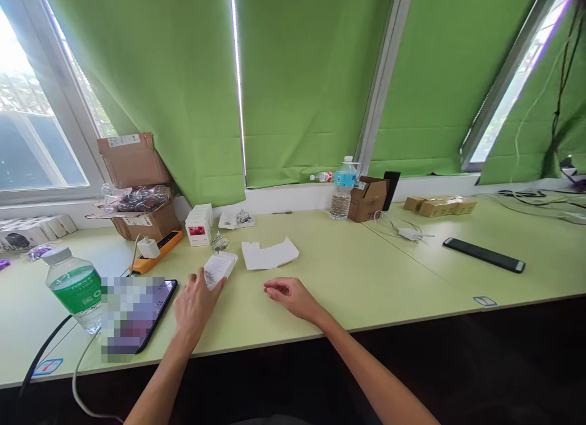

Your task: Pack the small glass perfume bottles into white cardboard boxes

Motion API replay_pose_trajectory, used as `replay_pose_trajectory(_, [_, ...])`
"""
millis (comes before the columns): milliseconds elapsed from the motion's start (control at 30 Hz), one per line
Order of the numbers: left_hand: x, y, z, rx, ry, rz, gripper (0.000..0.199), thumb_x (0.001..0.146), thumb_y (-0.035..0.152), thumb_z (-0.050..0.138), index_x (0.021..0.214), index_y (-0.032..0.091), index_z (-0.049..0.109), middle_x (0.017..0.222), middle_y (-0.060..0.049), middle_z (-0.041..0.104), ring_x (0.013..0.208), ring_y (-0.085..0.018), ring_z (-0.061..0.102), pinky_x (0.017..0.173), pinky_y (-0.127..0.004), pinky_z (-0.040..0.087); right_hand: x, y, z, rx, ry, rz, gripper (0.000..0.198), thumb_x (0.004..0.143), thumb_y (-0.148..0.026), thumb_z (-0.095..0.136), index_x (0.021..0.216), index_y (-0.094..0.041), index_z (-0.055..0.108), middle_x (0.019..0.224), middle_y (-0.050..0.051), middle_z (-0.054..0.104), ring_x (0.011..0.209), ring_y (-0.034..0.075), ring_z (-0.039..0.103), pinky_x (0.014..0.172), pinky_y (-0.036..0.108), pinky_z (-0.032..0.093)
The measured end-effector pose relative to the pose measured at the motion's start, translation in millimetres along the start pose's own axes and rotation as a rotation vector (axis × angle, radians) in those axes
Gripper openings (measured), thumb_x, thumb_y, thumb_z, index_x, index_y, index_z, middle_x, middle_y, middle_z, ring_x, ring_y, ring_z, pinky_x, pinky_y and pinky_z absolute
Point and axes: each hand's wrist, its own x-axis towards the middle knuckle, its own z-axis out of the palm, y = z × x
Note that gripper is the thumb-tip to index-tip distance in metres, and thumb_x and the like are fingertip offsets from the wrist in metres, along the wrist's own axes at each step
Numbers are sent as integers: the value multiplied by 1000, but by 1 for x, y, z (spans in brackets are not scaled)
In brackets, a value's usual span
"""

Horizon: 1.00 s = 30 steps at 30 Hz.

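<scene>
My left hand [196, 306] grips a small white box [220, 270] with printed lines on it, thumb on the near side and fingers on the far side. On the table to the right of the box lies a white sheet of paper or card [270, 256] with an uneven outline. My right hand [293, 298] is loosely curled at the table, just nearer than that sheet, and nothing shows in its fingers. A small clear bag [220, 242] lies just beyond the box. Behind it stands a row of white boxes [198, 225], the front one with a red picture.
A phone [153, 318] and a green-labelled bottle [75, 290] are at left, near an orange power strip [155, 254] and cardboard boxes [146, 223]. At the back stand a blue-labelled bottle [342, 190] and a brown box [367, 199]. A black phone-like slab [484, 255] lies right.
</scene>
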Motion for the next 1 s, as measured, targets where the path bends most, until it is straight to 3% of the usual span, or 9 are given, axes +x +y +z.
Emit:
replay_pose_trajectory(100, [-1, -2, 1, 55, 36, -12, 63, 86, 62, 27, 121, 16, 52, 106, -17, 59, 86, -31, 61, 62, -34, 44, 0, 0, 0, -15, 8, -5, 35, 84, -42, 55, 107, -18, 69, 106, 9, 68, 97, 24, 63, 87, 39, 50])
replay_pose_trajectory(200, [-2, 0, 0, 92, 131, 9, 65, 87, 60, 28, 127, 13, 47, 115, -20, 54, 95, -33, 57, 66, -36, 45, 1, 1, 0, -56, 35, -29, 33, 86, -39, 53, 105, -19, 69, 105, 8, 68, 96, 24, 63, 86, 39, 50])
replay_pose_trajectory(367, [-7, 14, -6, -17, 240, 198, 57, 89, 54, 35, 128, 15, 48, 126, -18, 49, 109, -32, 51, 82, -36, 43, 4, 8, 1, -202, 139, -109, 30, 87, -35, 50, 104, -19, 69, 103, 9, 68, 87, 22, 63, 78, 37, 53])
replay_pose_trajectory(500, [-13, 28, -2, -292, 43, 382, 41, 91, 49, 34, 113, 24, 57, 97, -6, 64, 85, -21, 62, 70, -27, 42, 8, 15, -2, -283, 225, -149, 29, 87, -34, 49, 105, -21, 67, 123, 10, 57, 95, 22, 61, 75, 36, 54])
replay_pose_trajectory(600, [-16, 33, 5, -358, -62, 445, 38, 91, 49, 35, 103, 25, 62, 78, -3, 65, 71, -18, 62, 64, -26, 39, 11, 20, -8, -330, 262, -152, 30, 87, -33, 49, 109, -21, 65, 129, 10, 52, 104, 24, 58, 78, 37, 54])
replay_pose_trajectory(767, [-17, 35, 11, -382, -109, 449, 38, 90, 47, 36, 95, 23, 65, 71, -3, 65, 63, -17, 59, 60, -26, 34, 13, 26, -25, -470, 234, -90, 34, 85, -29, 50, 115, -19, 62, 140, 10, 40, 104, 23, 58, 89, 41, 49])
replay_pose_trajectory(867, [-17, 35, 10, -400, -138, 438, 38, 90, 47, 37, 92, 23, 65, 70, -4, 65, 63, -18, 59, 59, -26, 33, 12, 26, -31, -598, 242, -87, 34, 84, -27, 51, 114, -17, 64, 141, 10, 40, 121, 27, 45, 102, 45, 38])
replay_pose_trajectory(1000, [-18, 37, 8, -428, -172, 428, 37, 90, 47, 38, 90, 22, 66, 73, -5, 66, 67, -18, 59, 60, -25, 33, 12, 28, -30, -729, 245, -104, 31, 84, -24, 51, 110, -14, 66, 145, 10, 35, 136, 28, 25, 108, 47, 28])
